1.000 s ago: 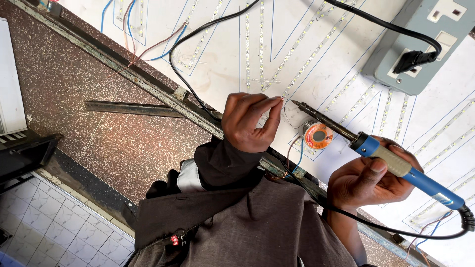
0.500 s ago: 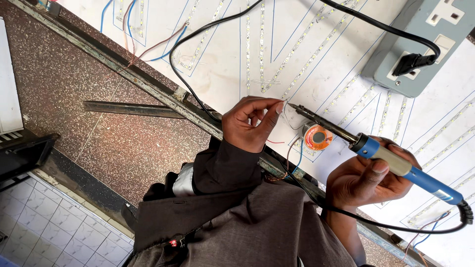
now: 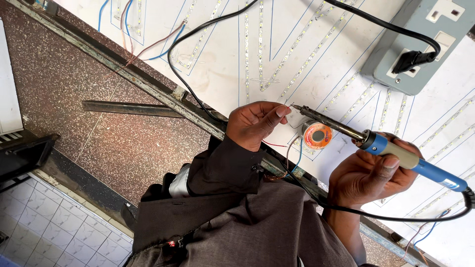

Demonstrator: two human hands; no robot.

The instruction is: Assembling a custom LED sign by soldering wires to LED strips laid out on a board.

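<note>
My left hand [image 3: 257, 123] pinches a thin red wire [image 3: 275, 145] between thumb and fingertips over a white board [image 3: 222, 54] lined with LED strips. My right hand [image 3: 368, 175] grips a soldering iron [image 3: 396, 153] with a blue and beige handle. Its metal tip points left and almost touches the wire end at my left fingertips. A small orange spool of solder [image 3: 317, 135] lies on the board just below the iron's shaft, between my hands.
A grey power strip [image 3: 420, 44] with a black plug sits at the upper right. The iron's black cord [image 3: 198, 94] loops over the board. Blue and red wires [image 3: 148, 47] trail at the board's metal-framed edge. Speckled floor [image 3: 74, 109] lies left.
My left hand has opened from a curled fist into a pinch, bringing the wire end up to the iron's tip. My right hand and the iron have barely moved.
</note>
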